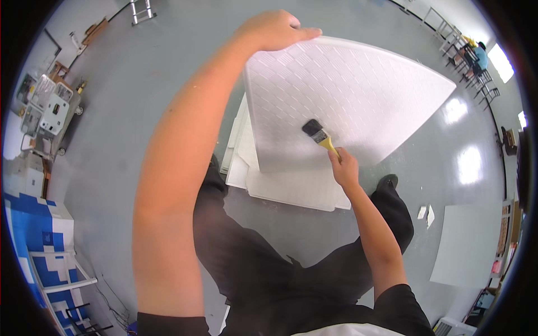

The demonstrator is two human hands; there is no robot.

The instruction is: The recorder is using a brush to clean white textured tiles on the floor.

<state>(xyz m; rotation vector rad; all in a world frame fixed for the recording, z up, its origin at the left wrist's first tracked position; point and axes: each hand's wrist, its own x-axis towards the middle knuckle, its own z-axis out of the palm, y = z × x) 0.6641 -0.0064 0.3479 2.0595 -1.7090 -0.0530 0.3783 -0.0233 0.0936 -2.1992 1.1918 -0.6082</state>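
A large white panel (349, 92) with a raised basket-weave pattern stands tilted up before me. My left hand (279, 31) grips its top edge near the upper left corner, thumb along the rim. In my right hand (345, 166) is a flat paintbrush (319, 134) with a yellow handle and dark bristles. The bristles are at the panel's patterned face, left of its middle; whether they touch it I cannot tell. Beneath the panel, several white sheets (290, 189) lie stacked on the floor between my feet.
On the grey floor (176, 54) to my right lie small white scraps (426, 214) and a pale flat sheet (462, 245). A loaded wheeled cart (63, 122) stands left, above a white frame (63, 269) and cables. A person (479, 56) sits among chairs at far right. A ladder (142, 11) is far off.
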